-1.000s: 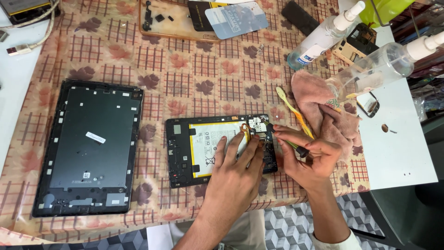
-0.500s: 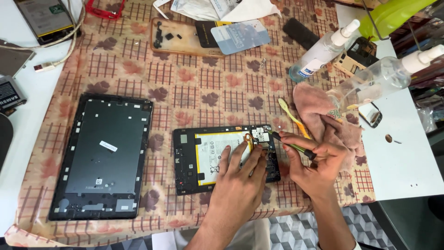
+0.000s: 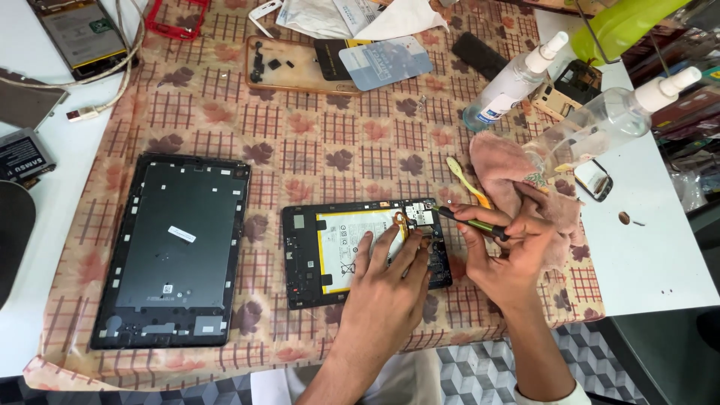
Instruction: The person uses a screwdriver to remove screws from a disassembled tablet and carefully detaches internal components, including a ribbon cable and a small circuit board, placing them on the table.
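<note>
Fingers of the right hand (image 3: 510, 255) are clamped in a tight grip on a dark screwdriver (image 3: 471, 223), whose tip touches the circuit board at the upper right corner of the opened tablet (image 3: 307, 259). The left hand (image 3: 386, 289) lies flat on that tablet, its grip apart, fingers spread over the white battery (image 3: 341, 244). Just right of the tablet lie a yellow toothbrush (image 3: 463, 178) and a pink cloth (image 3: 506, 169). Well left of the tablet rests a larger dark back frame (image 3: 176, 251). Beyond the cloth, two clear spray bottles (image 3: 510, 82) lie on the checked tablecloth (image 3: 315, 142).
</note>
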